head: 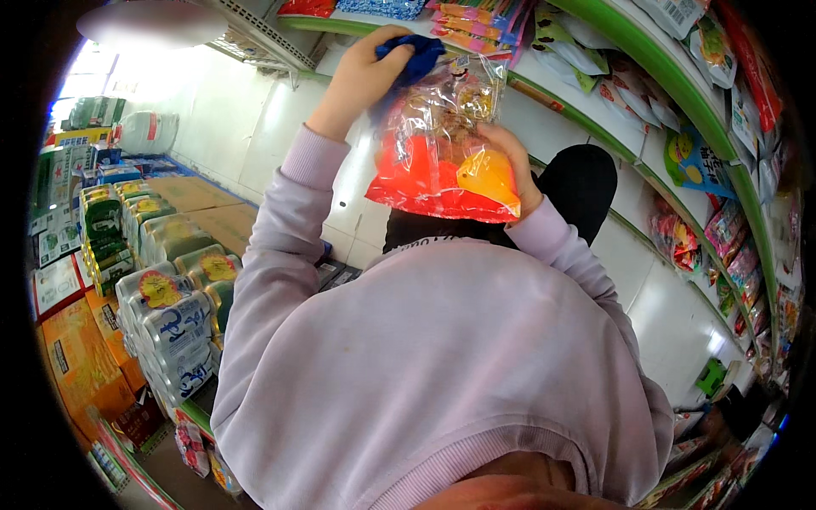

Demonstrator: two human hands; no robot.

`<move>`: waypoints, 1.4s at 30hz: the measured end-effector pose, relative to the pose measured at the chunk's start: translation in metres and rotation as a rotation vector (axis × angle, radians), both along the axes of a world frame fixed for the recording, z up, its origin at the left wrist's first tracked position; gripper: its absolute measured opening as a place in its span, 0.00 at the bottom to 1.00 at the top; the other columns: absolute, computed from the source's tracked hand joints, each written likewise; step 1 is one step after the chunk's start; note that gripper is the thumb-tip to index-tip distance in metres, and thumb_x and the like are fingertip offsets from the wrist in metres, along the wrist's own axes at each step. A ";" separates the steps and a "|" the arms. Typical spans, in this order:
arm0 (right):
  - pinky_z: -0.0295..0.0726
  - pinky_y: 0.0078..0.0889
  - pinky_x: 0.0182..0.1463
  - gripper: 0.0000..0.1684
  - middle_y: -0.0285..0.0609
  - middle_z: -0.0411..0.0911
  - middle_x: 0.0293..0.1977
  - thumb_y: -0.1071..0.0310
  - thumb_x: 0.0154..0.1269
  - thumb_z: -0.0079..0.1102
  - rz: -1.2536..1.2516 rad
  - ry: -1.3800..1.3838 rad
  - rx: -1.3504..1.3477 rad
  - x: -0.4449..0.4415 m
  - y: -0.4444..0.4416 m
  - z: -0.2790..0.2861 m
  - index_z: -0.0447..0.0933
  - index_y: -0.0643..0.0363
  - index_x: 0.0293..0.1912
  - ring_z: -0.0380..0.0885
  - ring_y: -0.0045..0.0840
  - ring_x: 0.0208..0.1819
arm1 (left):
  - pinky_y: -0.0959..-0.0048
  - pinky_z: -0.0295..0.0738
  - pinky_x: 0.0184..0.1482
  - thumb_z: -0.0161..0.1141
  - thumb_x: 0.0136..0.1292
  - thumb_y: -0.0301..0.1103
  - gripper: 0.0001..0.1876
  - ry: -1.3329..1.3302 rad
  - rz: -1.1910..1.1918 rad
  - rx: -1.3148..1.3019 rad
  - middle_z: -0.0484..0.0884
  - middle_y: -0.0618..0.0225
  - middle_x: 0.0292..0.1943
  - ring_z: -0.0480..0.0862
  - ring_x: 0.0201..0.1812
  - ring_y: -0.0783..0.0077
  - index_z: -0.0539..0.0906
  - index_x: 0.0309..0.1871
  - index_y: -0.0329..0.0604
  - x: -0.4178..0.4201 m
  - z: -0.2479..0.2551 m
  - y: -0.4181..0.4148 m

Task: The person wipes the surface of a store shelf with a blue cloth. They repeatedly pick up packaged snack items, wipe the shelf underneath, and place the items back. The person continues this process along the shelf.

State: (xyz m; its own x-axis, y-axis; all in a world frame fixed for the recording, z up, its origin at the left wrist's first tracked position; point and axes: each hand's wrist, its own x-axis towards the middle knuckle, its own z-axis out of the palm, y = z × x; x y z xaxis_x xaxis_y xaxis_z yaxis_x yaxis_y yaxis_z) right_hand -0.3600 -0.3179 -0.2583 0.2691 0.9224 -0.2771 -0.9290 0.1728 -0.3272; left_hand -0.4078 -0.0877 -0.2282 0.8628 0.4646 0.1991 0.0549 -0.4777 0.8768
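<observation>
A dark blue cloth (pixel 414 56) is bunched in my left hand (pixel 373 70), at the upper left corner of a snack bag. My right hand (pixel 511 159) grips the right edge of this clear plastic bag (pixel 414 169), which has red and orange printing and brownish food showing through its upper part. The bag is held up in front of my chest, over my dark trousers. Where the cloth meets the bag, the exact contact is blurred.
Green-edged store shelves (pixel 637 153) with packaged snacks curve along the right. Shrink-wrapped can packs (pixel 169 319) and orange cartons (pixel 80 357) are stacked at left. Beyond them are a cardboard box (pixel 197 197) and a large clear bottle (pixel 148 132). Pale tiles (pixel 248 121) cover the floor.
</observation>
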 end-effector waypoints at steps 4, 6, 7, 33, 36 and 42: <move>0.77 0.36 0.59 0.22 0.43 0.77 0.52 0.60 0.70 0.49 -0.175 0.018 -0.024 -0.001 0.010 0.006 0.70 0.61 0.59 0.78 0.30 0.53 | 0.71 0.75 0.48 0.60 0.60 0.29 0.13 -0.101 0.109 0.363 0.83 0.56 0.39 0.82 0.42 0.63 0.81 0.48 0.37 -0.026 0.002 -0.036; 0.76 0.37 0.59 0.23 0.42 0.78 0.52 0.54 0.73 0.46 -0.252 0.024 -0.004 0.011 0.024 -0.030 0.70 0.58 0.59 0.78 0.30 0.53 | 0.67 0.76 0.48 0.62 0.53 0.27 0.14 -0.133 -0.136 0.292 0.81 0.54 0.40 0.81 0.43 0.55 0.81 0.45 0.39 -0.038 0.012 -0.087; 0.75 0.36 0.59 0.23 0.42 0.78 0.52 0.53 0.73 0.45 -0.283 -0.124 0.058 0.006 0.022 -0.028 0.70 0.57 0.59 0.78 0.30 0.52 | 0.65 0.76 0.47 0.64 0.51 0.27 0.15 -0.182 -0.184 0.380 0.80 0.54 0.41 0.80 0.43 0.54 0.81 0.44 0.41 -0.041 0.013 -0.111; 0.73 0.30 0.60 0.21 0.40 0.76 0.51 0.66 0.67 0.55 -0.004 -0.433 -0.176 0.003 0.027 -0.018 0.68 0.59 0.58 0.75 0.25 0.54 | 0.64 0.76 0.42 0.67 0.45 0.29 0.11 -0.318 -0.210 0.641 0.80 0.61 0.37 0.79 0.39 0.56 0.83 0.36 0.45 -0.009 0.047 -0.084; 0.74 0.32 0.60 0.23 0.41 0.74 0.54 0.64 0.68 0.56 -0.022 -0.228 -0.076 0.004 0.025 -0.013 0.66 0.57 0.60 0.74 0.27 0.56 | 0.65 0.77 0.41 0.66 0.43 0.30 0.12 -0.320 -0.309 0.729 0.80 0.65 0.39 0.79 0.42 0.59 0.83 0.35 0.49 -0.009 0.053 -0.095; 0.76 0.41 0.60 0.25 0.51 0.77 0.53 0.71 0.65 0.53 -0.021 -0.170 -0.072 0.014 0.004 0.002 0.67 0.65 0.61 0.78 0.39 0.54 | 0.66 0.78 0.43 0.62 0.52 0.30 0.10 -0.280 -0.147 0.611 0.81 0.64 0.37 0.80 0.42 0.60 0.86 0.39 0.48 -0.013 0.044 -0.030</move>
